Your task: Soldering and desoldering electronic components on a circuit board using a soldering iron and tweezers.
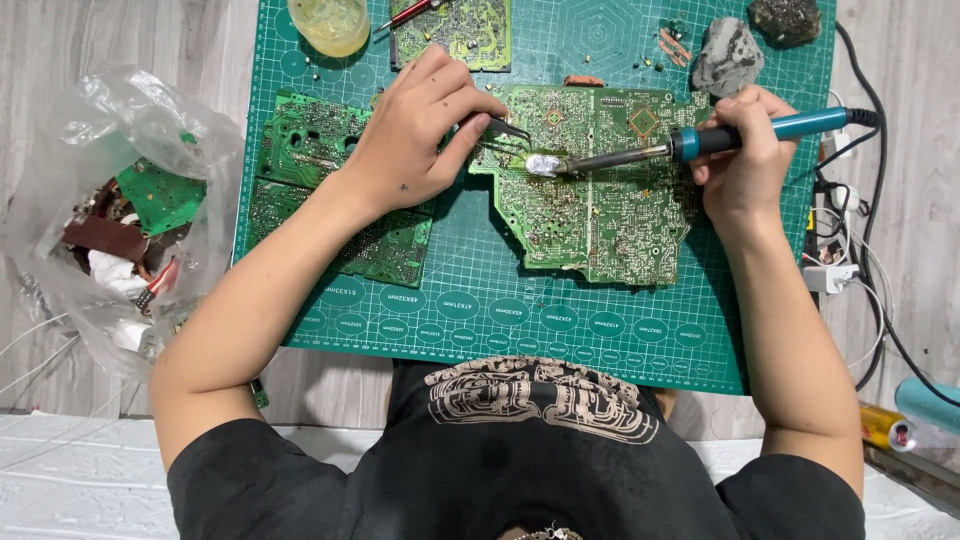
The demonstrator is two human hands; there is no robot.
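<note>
— Since the green cutting mat [600,330] takes up most of the table, start there: what lies on it?

— A large green circuit board [600,200] right of centre, two more boards [330,190] under the left forearm, and a further board [455,30] at the far edge beside a yellowish cup [330,22]. Two grey stones [728,55] sit at the far right corner. Off the mat to the left is a clear plastic bag [110,220] of scrap parts; cables [860,250] trail along the right side.

— Anything hard to make out?

— The bag's contents are a jumble. The cup and the far board are cut off by the frame, and the left arm covers much of the two left boards. What the small silvery piece [543,164] on the large board is, I cannot tell.

— And the hands?

— The left hand [415,135] is closed around tweezers [505,130], whose tips point right to the large board's far left edge, just beside the silvery piece. The right hand [745,150] grips the blue handle of a soldering iron [700,140]; its tip reaches left and touches that piece.
</note>
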